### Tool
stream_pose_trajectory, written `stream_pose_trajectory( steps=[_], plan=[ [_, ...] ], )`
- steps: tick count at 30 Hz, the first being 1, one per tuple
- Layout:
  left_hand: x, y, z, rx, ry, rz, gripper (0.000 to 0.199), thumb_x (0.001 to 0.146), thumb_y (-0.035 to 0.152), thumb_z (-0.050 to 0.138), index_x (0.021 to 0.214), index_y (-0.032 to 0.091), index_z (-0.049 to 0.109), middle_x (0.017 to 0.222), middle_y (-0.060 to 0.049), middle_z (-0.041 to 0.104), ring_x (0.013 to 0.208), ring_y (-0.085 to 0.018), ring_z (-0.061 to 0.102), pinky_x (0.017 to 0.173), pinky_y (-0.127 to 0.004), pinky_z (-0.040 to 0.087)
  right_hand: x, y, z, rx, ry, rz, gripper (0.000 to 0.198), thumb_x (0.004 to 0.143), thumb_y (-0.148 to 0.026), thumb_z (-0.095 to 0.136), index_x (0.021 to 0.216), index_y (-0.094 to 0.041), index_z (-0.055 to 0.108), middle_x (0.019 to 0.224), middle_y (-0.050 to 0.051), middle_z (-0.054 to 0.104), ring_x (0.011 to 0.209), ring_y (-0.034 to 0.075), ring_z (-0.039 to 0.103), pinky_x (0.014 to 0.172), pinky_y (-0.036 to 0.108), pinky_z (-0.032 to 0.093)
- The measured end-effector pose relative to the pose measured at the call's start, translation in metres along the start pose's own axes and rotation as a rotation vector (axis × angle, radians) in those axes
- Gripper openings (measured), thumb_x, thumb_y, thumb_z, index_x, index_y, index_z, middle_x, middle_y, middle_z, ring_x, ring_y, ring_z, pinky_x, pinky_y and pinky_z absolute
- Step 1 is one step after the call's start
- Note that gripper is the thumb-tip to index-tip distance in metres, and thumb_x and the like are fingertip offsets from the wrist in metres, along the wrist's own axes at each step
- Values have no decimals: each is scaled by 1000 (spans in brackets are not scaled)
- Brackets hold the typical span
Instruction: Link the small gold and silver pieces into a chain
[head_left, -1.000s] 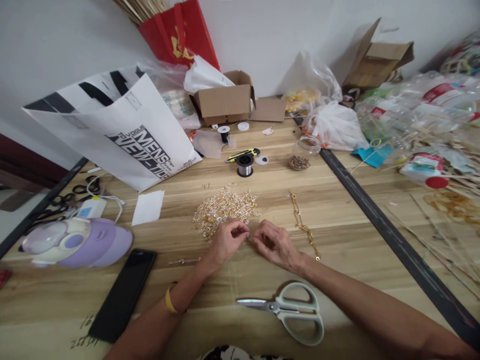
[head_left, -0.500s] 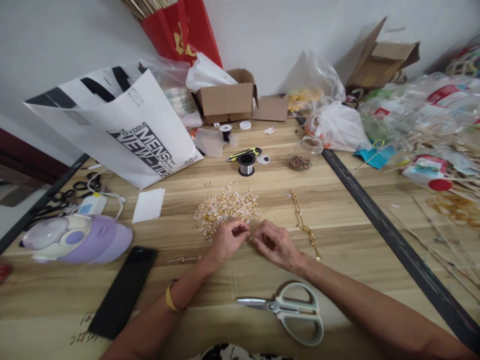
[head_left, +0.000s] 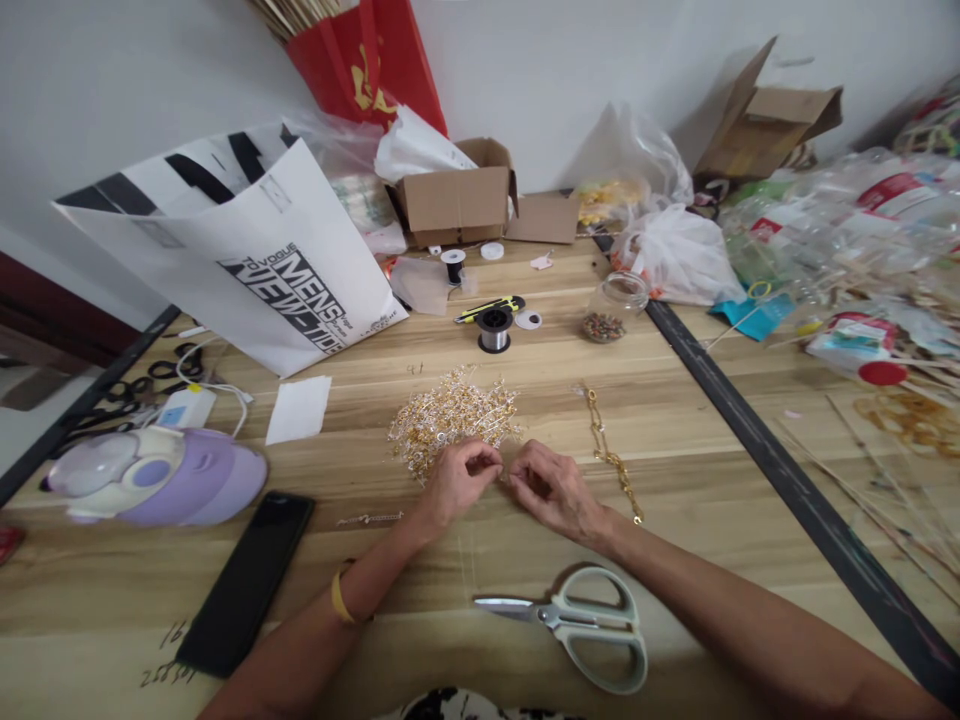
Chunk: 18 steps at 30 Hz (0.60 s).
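Observation:
My left hand [head_left: 463, 474] is closed in a pinch at the near edge of a pile of small gold and silver jewelry pieces [head_left: 442, 415]. Just to its right, my right hand [head_left: 551, 482] pinches too, the fingertips of both hands almost meeting. Whatever lies between the fingers is too small to make out. Faint thin lines, like clear thread [head_left: 466, 560], run down over the wood below my left hand. Scissors [head_left: 551, 612] with pale handles lie nearest me, blades pointing left. A gold chain [head_left: 611, 455] lies right of my right hand, and a short thin chain [head_left: 370, 518] left of my left wrist.
Behind the pile stand a spool of silvery wire [head_left: 494, 330], a yellow-black cutter [head_left: 480, 310] and a jar of beads [head_left: 606, 315]. A black phone [head_left: 247, 585] and a purple bottle [head_left: 187, 478] lie left. Bags, cardboard boxes and plastic bottles [head_left: 840, 205] line the back and right.
Both hands keep the same pinched pose near each other. The whole view has shifted very slightly; nothing on the table has visibly moved.

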<state>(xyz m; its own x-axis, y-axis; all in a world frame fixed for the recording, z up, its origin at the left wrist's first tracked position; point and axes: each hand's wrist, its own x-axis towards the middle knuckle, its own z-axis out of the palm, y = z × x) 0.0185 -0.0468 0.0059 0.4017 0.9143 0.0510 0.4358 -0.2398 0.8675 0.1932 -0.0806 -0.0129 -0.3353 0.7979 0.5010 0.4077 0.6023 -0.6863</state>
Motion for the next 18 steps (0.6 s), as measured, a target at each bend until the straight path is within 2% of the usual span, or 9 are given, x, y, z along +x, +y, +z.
stream_pose_trajectory(
  steps=[18],
  plan=[
    [1,-3,0,21,7,30,8,71,8,59,69,14,64,68,-2,64,65,-13,58,62,-22,44,0,-1,0,15,2,-22,6,86,-14,51,83,-18,53,71,1,52,58,10,47,51,21,37]
  ],
)
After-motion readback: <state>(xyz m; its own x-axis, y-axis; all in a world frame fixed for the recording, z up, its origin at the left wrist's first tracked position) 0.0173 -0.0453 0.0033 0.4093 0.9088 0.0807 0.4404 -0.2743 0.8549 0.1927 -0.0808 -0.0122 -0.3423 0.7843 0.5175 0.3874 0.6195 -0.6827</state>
